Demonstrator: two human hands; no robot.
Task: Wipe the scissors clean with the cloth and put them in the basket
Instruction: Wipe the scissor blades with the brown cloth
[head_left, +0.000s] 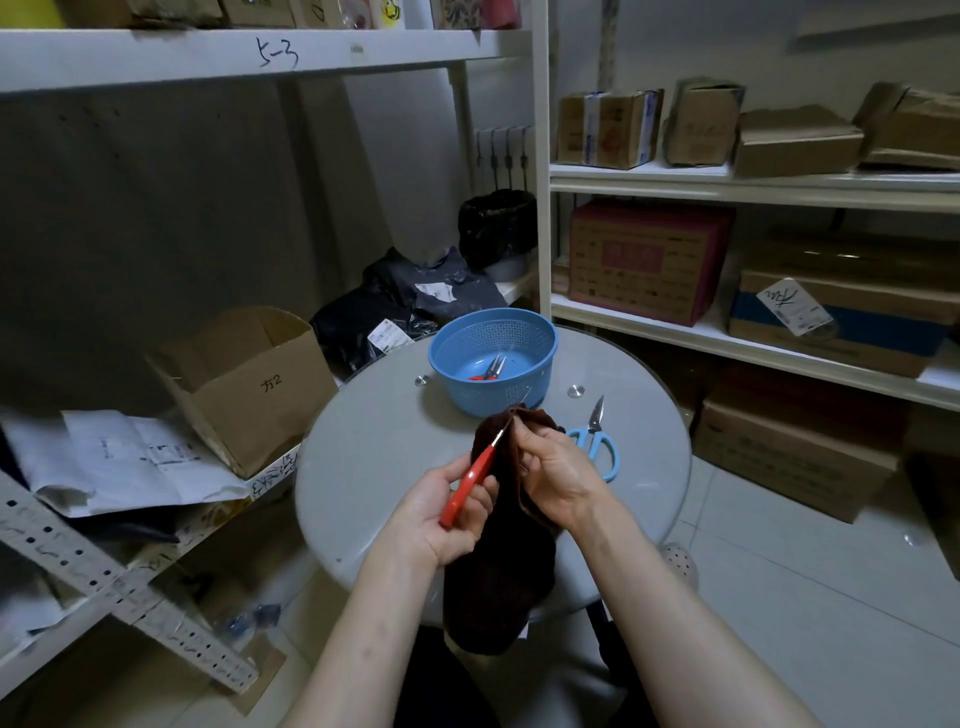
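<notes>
My left hand (447, 514) grips red-handled scissors (467, 480) above the round glass table (374, 467). Their blades point up and right into a dark brown cloth (498, 561). My right hand (556, 473) pinches the cloth around the blades, and only a short bit of blade shows. The cloth's long end hangs down over the table's near edge. A blue plastic basket (519, 332) stands at the table's far side, with another red-handled pair of scissors (488, 370) inside. Light-blue-handled scissors (597, 441) lie on the table just right of my right hand.
An open cardboard box (249, 384) sits on the low shelf to the left, beside loose papers (124, 462). Dark plastic parcels (405, 306) lie behind the table. White shelves on the right carry several cardboard boxes (644, 260). The floor is tiled.
</notes>
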